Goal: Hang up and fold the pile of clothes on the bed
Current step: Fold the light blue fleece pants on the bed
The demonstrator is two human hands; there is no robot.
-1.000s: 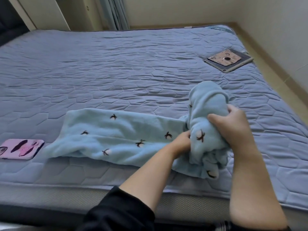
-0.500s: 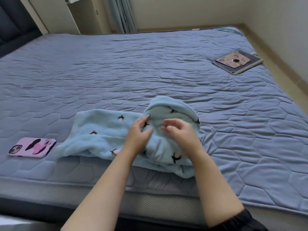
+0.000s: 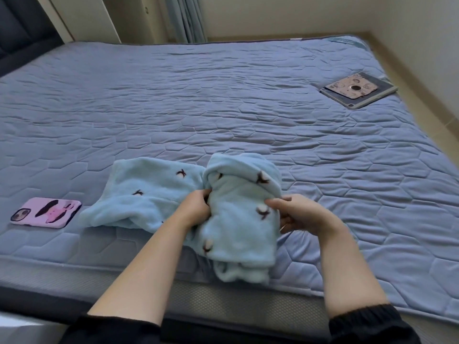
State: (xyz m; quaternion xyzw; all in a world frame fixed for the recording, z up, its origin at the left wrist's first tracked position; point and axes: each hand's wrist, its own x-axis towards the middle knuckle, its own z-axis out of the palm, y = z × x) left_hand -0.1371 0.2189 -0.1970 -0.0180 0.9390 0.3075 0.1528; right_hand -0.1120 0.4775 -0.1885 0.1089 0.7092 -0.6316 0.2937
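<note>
Fingers [image 3: 276, 202] of left hand [image 3: 196, 207], right hand [image 3: 303, 215] grip fluffy pale-blue garment [image 3: 239, 233] — half-folded.

I can't see the fingertips of the left hand [image 3: 196, 207]; they're buried in a fold of the blue fleece garment [image 3: 238, 229]. The right hand [image 3: 300, 214] covers the cloth's right edge, with its fingers partly tucked beneath. I can't tell what kind of garment it is. In the upper left the dark headboard [image 3: 22, 26] is cut off by the frame, and the curtain [image 3: 186, 18] runs off the top. The print on the tablet [image 3: 357, 89] is too small to read.
</note>
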